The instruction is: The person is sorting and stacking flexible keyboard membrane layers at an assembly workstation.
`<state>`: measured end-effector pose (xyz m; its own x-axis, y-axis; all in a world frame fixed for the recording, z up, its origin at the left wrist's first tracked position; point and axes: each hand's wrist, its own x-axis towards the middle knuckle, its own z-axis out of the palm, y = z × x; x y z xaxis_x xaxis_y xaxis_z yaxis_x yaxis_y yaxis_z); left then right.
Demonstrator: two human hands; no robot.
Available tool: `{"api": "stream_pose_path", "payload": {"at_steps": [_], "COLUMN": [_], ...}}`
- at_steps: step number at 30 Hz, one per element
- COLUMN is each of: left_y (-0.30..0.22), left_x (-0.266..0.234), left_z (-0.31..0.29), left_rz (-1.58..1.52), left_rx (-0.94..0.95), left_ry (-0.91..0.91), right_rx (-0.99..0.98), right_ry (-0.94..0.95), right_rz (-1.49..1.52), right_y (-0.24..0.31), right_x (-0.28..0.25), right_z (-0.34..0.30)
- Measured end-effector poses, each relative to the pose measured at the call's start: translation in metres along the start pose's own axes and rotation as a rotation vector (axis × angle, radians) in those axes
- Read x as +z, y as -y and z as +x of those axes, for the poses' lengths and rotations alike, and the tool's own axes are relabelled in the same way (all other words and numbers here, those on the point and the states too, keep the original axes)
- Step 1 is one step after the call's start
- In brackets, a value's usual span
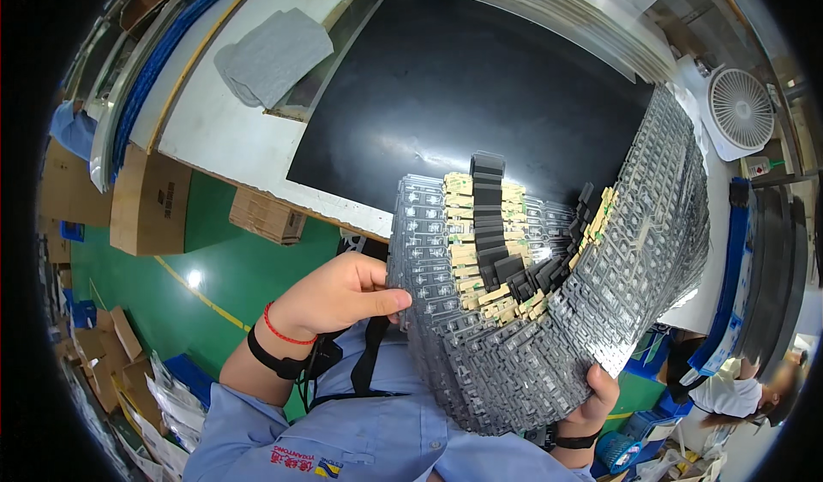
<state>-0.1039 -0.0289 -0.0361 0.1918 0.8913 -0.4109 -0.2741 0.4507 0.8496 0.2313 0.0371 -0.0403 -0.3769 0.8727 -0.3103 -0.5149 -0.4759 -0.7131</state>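
A thick fanned stack of thin, dark see-through circuit sheets (506,379) curves across the near side of the table, in front of my body. Black tail strips (489,216) and pale yellow tabs (460,225) run in an arc along the middle of the fan. My left hand (356,293) grips the left edge, thumb on top and fingers underneath, partly hidden. At the lower right edge my right hand (596,396) is closed on the stack; its thumb shows and most fingers are hidden beneath. The right end of the fan reaches up the table's right side.
A glossy black mat (463,88) covers much of the white table (223,139). Grey cloths (274,53) lie at its far left. A white fan (741,109) stands at the right. Cardboard boxes (150,203) sit on the green floor. Another person (729,395) is at far right.
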Motion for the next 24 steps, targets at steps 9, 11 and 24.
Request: {"api": "stream_pose_path", "payload": {"at_steps": [9, 11, 24], "left_y": [-0.004, -0.005, 0.007], "left_x": [-0.003, -0.003, -0.007], "left_z": [-0.002, -0.003, 0.000], "left_rz": [0.015, -0.027, -0.098], "left_rx": [-0.037, -0.060, 0.017], "left_ry": [-0.004, -0.023, 0.029], "right_rx": [0.075, 0.067, -0.013], "right_ry": [-0.055, -0.027, -0.059], "right_rz": [0.062, 0.078, 0.058], "right_y": [-0.006, -0.005, -0.001], "right_x": [0.009, 0.009, -0.013], "right_z": [0.004, 0.004, -0.003]}}
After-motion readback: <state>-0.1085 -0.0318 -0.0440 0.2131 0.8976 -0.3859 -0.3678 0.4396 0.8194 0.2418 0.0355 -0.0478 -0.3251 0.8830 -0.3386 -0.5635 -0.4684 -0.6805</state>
